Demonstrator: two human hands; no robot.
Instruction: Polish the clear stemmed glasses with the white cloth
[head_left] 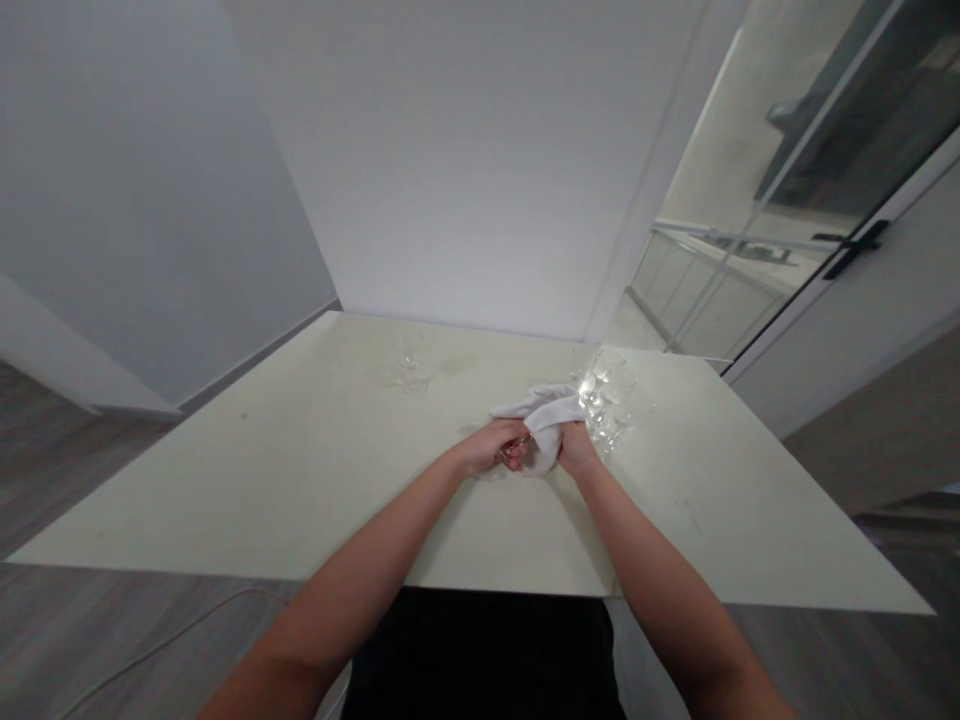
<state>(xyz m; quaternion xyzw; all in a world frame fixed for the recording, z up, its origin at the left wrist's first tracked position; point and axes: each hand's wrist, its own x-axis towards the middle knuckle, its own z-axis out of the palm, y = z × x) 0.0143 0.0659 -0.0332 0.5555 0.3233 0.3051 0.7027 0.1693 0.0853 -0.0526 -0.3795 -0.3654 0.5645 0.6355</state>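
Observation:
My left hand is closed around the stem of a clear stemmed glass, seen only in part between the fingers. A white cloth covers the rest of that glass. Bunched in my right hand, the cloth is pressed around where the bowl would be, just in front of my body. Close beyond my right hand stands a cluster of several clear glasses. Farther back on the left, a clear glass is on the table, its outline faint.
The pale table reaches from my body to a white wall. A door with a black handle and glass panes is on the right. On the floor at lower left runs a thin cable.

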